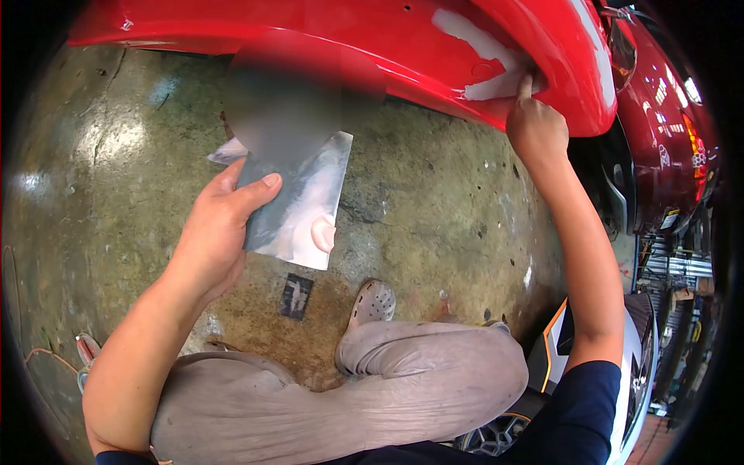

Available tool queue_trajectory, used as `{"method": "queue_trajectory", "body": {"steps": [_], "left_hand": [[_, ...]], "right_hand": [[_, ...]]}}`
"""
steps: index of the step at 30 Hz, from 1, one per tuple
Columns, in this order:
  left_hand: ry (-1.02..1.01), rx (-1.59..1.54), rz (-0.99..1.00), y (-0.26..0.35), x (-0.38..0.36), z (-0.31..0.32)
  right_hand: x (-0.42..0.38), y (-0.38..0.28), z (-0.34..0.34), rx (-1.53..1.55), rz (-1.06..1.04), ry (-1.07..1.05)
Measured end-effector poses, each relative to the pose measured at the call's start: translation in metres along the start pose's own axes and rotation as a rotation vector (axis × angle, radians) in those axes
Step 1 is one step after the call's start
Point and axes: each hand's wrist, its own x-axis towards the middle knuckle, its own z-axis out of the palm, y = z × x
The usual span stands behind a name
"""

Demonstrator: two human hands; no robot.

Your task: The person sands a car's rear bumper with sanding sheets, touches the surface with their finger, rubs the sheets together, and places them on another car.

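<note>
My left hand (221, 221) is closed on a flat mixing board (298, 205), thumb on top. Grey and white smears cover the board, and a pale pink dab of paste (322, 233) sits near its lower right corner. A blurred patch hides its upper part. My right hand (537, 128) is at a glossy red car bumper (372, 46), its index finger stretched out and touching a grey filler patch (496, 85) beside a recess. The other fingers are curled in; their palm side is hidden. A pale pointed piece (227, 151) shows beyond my left hand.
A dark red car (666, 132) stands at the right. Nearer on that side is a silver and black vehicle part (635, 372) with an orange edge. Below me lies a stained concrete floor (434, 209) with a black square (296, 297) on it. A thin cable (46, 353) runs at the left.
</note>
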Motion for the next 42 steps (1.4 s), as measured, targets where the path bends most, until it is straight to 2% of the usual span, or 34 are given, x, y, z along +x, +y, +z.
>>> {"method": "queue_trajectory", "body": {"steps": [3, 9, 17, 20, 23, 26, 29, 33, 38, 42], "left_hand": [[0.001, 0.020, -0.023, -0.001, 0.001, -0.002], [-0.009, 0.066, -0.034, 0.001, -0.001, -0.001], [0.001, 0.071, -0.023, 0.002, -0.003, -0.006], [0.006, 0.071, -0.018, 0.002, -0.004, -0.006], [-0.002, 0.076, -0.010, 0.003, -0.005, -0.006], [-0.024, 0.076, 0.000, 0.005, -0.006, -0.007], [-0.028, 0.064, 0.011, 0.006, -0.006, -0.005], [-0.054, 0.059, 0.015, 0.005, -0.003, -0.004], [-0.098, 0.059, 0.017, 0.006, 0.000, 0.002], [-0.107, 0.057, 0.013, 0.005, 0.000, 0.004]], "right_hand": [[0.008, -0.015, 0.003, 0.106, 0.097, -0.028], [0.010, -0.047, -0.004, 0.217, 0.280, -0.258], [-0.006, -0.079, 0.030, 0.248, 0.211, -0.326], [-0.009, -0.092, 0.030, 0.256, 0.203, -0.426], [-0.018, -0.093, 0.023, 0.259, 0.101, -0.423], [-0.024, -0.084, 0.001, 0.247, 0.089, -0.404], [-0.027, -0.055, -0.011, 0.105, 0.027, -0.317], [-0.027, -0.013, -0.008, -0.045, 0.001, -0.067], [-0.014, 0.010, -0.012, -0.114, -0.010, -0.018], [-0.012, 0.004, -0.005, -0.149, -0.024, -0.053]]}}
